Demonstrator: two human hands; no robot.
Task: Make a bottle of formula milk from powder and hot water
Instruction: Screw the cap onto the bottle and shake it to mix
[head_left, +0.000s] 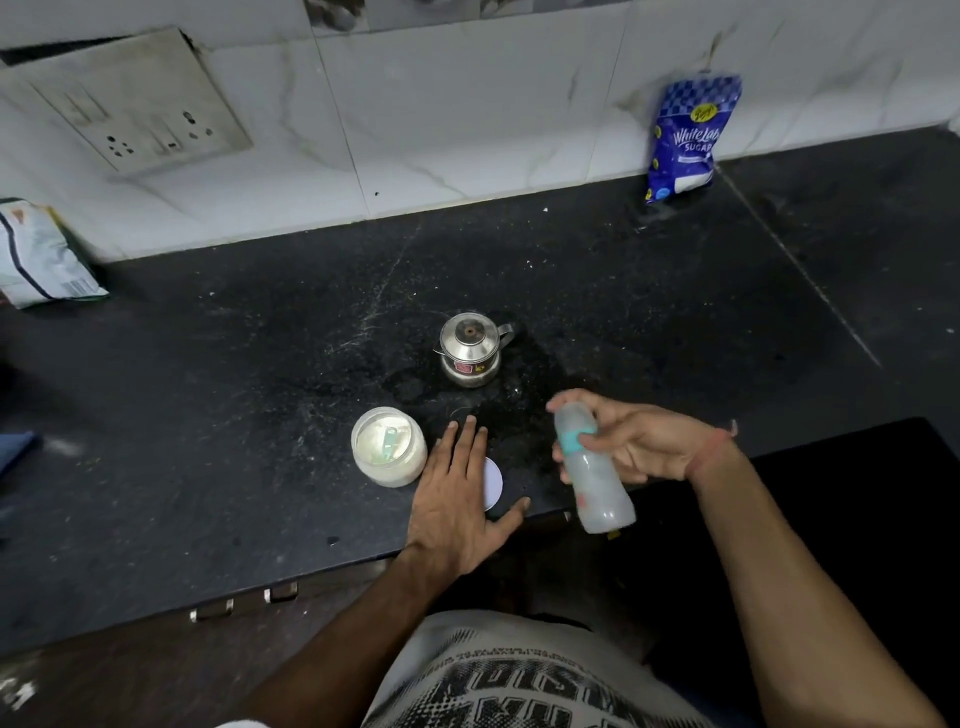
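My right hand (644, 441) grips a capped baby bottle (592, 467) with a teal collar, tilted, its base toward me and milky liquid inside, blurred by motion. My left hand (457, 499) lies flat on the black counter (208, 415), fingers spread, partly covering a white round lid (493, 483). Just left of that hand stands an open clear jar of white powder (387, 447) with a small scoop inside. A small steel kettle (470, 348) with its lid on stands behind the jar.
A blue sugar packet (685, 135) leans on the tiled wall at the back right. Another packet (36, 254) lies at the far left. A wall socket plate (130, 104) is at the upper left. The counter's front edge runs just under my left wrist.
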